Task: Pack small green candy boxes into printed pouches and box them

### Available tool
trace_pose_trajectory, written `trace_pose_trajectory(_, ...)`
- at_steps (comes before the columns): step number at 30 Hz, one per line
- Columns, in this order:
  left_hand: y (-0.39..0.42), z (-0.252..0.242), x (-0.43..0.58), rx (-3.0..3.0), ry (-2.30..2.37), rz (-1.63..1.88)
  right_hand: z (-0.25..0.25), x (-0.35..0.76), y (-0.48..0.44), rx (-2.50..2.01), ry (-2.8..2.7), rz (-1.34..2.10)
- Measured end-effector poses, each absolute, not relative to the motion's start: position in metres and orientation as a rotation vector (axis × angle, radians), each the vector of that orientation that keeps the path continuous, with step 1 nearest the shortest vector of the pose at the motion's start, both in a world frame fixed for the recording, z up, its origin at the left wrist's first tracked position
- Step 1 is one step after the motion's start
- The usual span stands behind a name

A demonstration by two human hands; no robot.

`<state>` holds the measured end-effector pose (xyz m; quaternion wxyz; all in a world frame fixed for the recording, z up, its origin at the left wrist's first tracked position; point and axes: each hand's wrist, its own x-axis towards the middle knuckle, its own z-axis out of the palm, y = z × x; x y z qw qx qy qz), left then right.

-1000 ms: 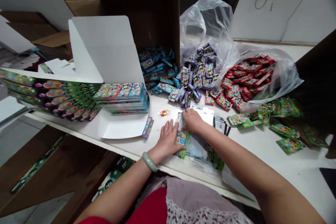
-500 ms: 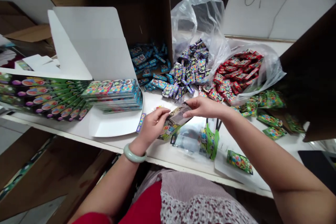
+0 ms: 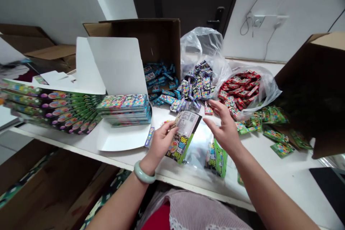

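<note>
A white table (image 3: 275, 169) carries everything. At its back stands a brown carton (image 3: 159, 39) on its side, blue packets (image 3: 161, 75) spilling from its mouth; a darker carton (image 3: 318, 79) leans in at the right. The white box (image 3: 124, 138), lid raised, looks only part filled: a neat stack (image 3: 125, 109) sits at its rear and bare floor shows in front. To its left spreads a fan of printed packs (image 3: 61, 107).

Much appears left unsorted. Purple packets (image 3: 199, 82) and red packets (image 3: 239, 90) lie heaped at the mouths of clear bags (image 3: 188, 45), and green packets (image 3: 279, 134) are scattered near the right carton.

The left arm comes in from the lower left, a bangle (image 3: 145, 173) at the wrist. The left hand (image 3: 161, 140) grips a pouch (image 3: 185, 129) by its left edge, thumb across the front, holding it tilted over the table between box and bags. The right hand (image 3: 225, 127) reaches in from the right with thumb and fingers spread, holding nothing, just beside the pouch's upper right corner; I cannot tell whether the thumb touches it. Nor can I tell whether this pouch is filled or sealed. A second pouch (image 3: 218, 160) lies below the right hand.
</note>
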<state>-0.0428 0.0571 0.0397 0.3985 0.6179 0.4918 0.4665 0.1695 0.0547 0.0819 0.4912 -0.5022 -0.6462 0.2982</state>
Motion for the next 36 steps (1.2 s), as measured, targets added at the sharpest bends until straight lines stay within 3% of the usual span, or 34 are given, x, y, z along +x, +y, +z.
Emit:
trace_pose_trajectory(6,0.046,0.041,-0.033,0.996,0.902,1.150,0.031,0.141,0.020,-1.107,-1.355,1.536)
trace_pose_trajectory(12,0.019,0.022,-0.030,0.783,0.743,0.973,0.023,0.146,0.006,-1.213,-1.120,1.429)
trace_pose_trajectory(19,-0.006,0.003,-0.043,0.711,0.806,0.893,0.021,0.144,-0.015,-1.283,-1.253,1.472)
trace_pose_trajectory(24,0.021,0.016,-0.025,0.821,0.902,1.267,0.017,0.154,-0.023,-1.238,-1.417,1.645)
trace_pose_trajectory(28,0.034,0.024,-0.002,0.879,0.855,1.372,0.015,0.176,-0.023,-1.266,-1.414,1.538)
trace_pose_trajectory(36,0.029,0.021,0.007,1.157,0.942,1.212,0.037,0.200,0.002,-1.217,-1.271,1.115)
